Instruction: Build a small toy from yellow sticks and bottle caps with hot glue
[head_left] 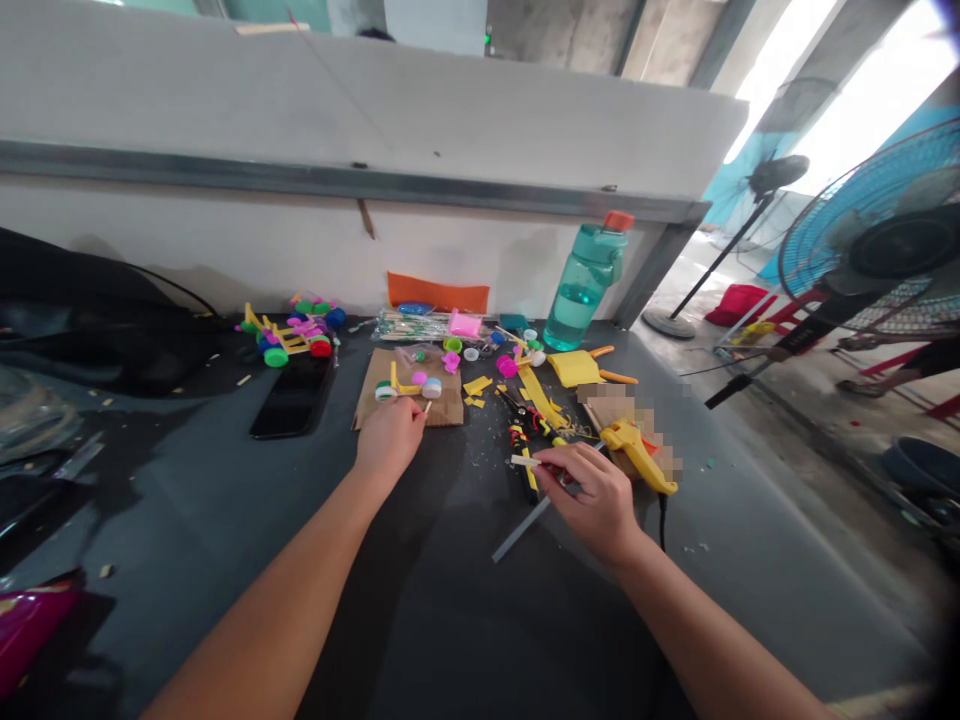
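Note:
My left hand [390, 437] is closed in a pinch at the front of a cardboard piece [446, 412], with a short pale wooden stick [427, 408] poking out at its fingertips. Just beyond those fingers, a small toy car [406, 387] with bottle-cap wheels and a yellow frame rests on the cardboard. My right hand [592, 495] pinches a short flat pale strip of wood [524, 461] above the table. Below and behind it lie black-and-yellow pliers [519, 440] and a translucent glue stick [521, 530]. A yellow glue gun [637, 455] lies to the right of this hand.
Finished-looking cap-wheeled toys [296, 335] stand by a black phone [292, 398] at left. Loose caps [471, 354], yellow scraps [477, 386] and orange-handled scissors [600, 365] lie behind. A teal water bottle [581, 295] stands near the partition; a fan [885, 230] is at right.

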